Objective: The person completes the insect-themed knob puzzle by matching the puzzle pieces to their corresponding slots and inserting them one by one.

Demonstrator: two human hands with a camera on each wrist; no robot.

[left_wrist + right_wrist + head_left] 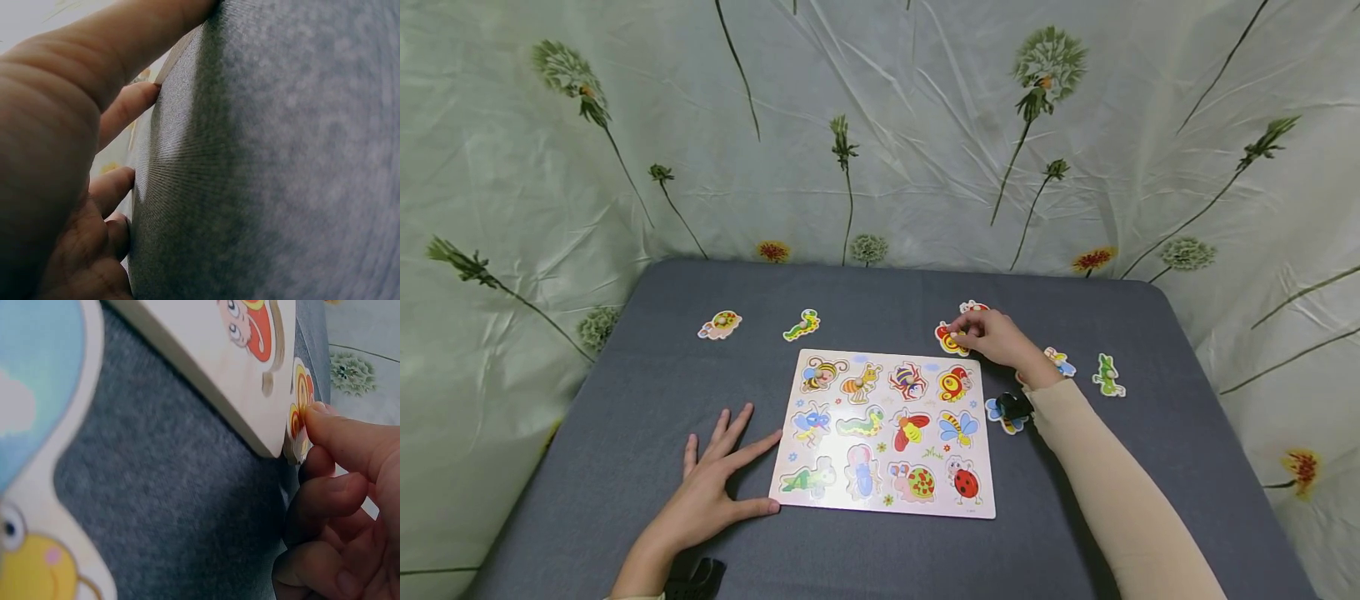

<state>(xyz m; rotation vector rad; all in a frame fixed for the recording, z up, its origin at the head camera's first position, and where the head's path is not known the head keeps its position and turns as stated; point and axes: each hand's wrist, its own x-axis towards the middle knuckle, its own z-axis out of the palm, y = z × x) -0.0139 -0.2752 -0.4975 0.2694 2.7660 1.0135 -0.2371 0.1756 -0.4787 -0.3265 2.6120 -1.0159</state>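
Note:
A pale wooden puzzle board (940,508) with printed insects lies on the grey cloth. My left hand (711,487) is spread flat beside it, thumb and index fingertips at its left edge. In the left wrist view, that hand (56,137) has its fingertips down on the cloth. Past the board's upper right corner, my right hand (996,337) pinches a red and yellow butterfly piece (946,335). The right wrist view has the thumb on this piece (302,394), close by the board's corner. Another piece (973,306), white and red, shows partly behind the fingers.
A snail piece (720,325) and a caterpillar piece (802,325) lie beyond the board, to the left. On the right are a green piece (1108,377), a blue-winged piece (1062,362) and another blue-winged piece (1011,425) under the right wrist. A flowered curtain (917,192) hangs behind the table.

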